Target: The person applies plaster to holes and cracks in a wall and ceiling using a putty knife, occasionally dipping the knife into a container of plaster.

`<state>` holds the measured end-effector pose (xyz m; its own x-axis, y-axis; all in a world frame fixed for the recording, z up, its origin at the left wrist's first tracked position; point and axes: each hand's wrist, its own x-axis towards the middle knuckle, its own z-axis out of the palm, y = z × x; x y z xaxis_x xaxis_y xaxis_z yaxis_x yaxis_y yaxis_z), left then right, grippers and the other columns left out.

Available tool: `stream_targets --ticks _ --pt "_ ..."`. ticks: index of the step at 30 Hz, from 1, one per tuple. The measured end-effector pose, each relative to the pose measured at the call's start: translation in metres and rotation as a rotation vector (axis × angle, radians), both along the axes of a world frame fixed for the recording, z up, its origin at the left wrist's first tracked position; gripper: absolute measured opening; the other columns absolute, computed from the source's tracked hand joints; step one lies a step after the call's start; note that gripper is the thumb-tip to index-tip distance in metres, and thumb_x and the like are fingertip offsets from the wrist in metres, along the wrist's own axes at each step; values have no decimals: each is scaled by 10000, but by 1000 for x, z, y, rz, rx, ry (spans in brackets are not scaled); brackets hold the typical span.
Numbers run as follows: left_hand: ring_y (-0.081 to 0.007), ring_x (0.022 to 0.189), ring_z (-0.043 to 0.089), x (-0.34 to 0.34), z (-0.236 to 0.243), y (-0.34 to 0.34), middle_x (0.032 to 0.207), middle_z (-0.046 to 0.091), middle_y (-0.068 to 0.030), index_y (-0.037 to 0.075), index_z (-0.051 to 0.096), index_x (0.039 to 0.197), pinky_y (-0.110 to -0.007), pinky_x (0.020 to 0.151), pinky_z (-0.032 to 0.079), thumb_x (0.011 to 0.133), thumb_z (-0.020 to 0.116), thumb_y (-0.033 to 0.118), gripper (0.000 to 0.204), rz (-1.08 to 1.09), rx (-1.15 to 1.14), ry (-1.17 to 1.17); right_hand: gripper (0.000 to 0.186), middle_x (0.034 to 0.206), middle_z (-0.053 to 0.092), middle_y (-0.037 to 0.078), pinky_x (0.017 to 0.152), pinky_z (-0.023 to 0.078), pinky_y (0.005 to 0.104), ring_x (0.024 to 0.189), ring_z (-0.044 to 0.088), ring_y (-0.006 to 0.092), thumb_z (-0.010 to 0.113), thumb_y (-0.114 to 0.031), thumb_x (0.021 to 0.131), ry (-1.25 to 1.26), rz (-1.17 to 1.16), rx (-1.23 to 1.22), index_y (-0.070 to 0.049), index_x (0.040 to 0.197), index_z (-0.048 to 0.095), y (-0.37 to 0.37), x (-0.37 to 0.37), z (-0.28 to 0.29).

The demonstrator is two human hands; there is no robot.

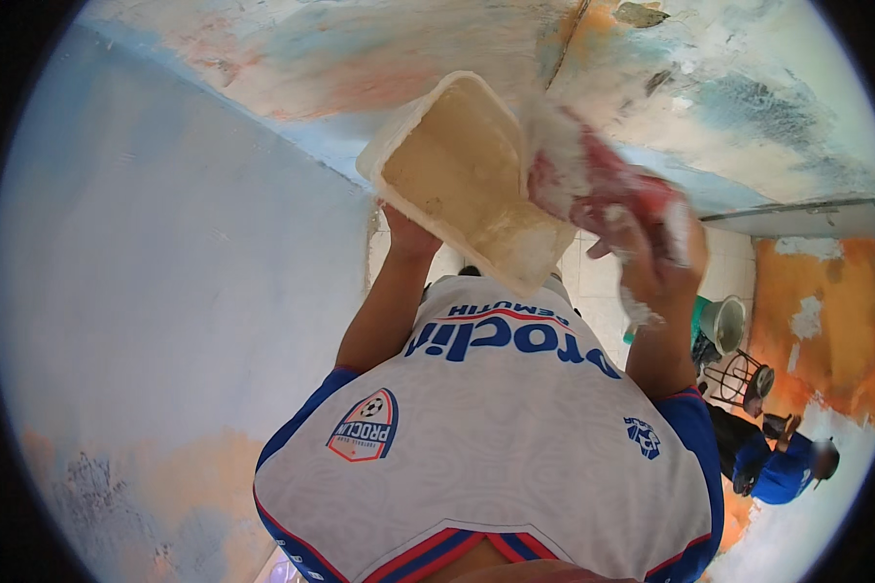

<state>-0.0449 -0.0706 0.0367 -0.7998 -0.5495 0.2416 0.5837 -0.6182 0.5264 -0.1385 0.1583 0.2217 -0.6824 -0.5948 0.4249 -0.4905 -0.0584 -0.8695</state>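
My left hand (408, 233) holds a rectangular off-white plastic tub (371, 160) up in front of me, gripping its near left side; the fingers are hidden behind it. The tub is tilted, and its walls are coated with cream-coloured paste (462, 165). To its right, my right hand (666, 238) is closed round a red hand tool (608, 170) smeared with white paste. Motion blurs this tool, so its exact kind is unclear. Its end is close to the tub's right rim; I cannot tell if they touch. White paste also covers parts of my right hand and wrist.
A pale blue-grey wall (165, 233) stands on the left; a patchy painted surface (360, 58) runs across the far side. At right are an orange wall (822, 311), a grey bucket (722, 324), a black-framed stool (739, 379) and a person in blue (786, 468). Pale floor tiles (598, 282) show below.
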Motion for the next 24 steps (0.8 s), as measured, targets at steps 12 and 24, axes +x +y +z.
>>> stream_targets --ticks 12,24 --pt "-267 1296 477 -17 3 61 1429 471 -98 82 385 1440 -441 1065 424 828 572 703 892 -33 -38 15 372 913 664 178 714 517 424 803 654 348 598 -13 845 361 219 305 -68 1213 592 18 -15 7" --pt "-265 1294 477 -70 -3 154 1425 476 -97 77 387 1438 -438 1063 423 824 572 709 900 -118 -48 -43 386 924 669 226 721 516 415 829 655 391 563 50 820 159 253 268 -36 1194 602 123 -76 -6"
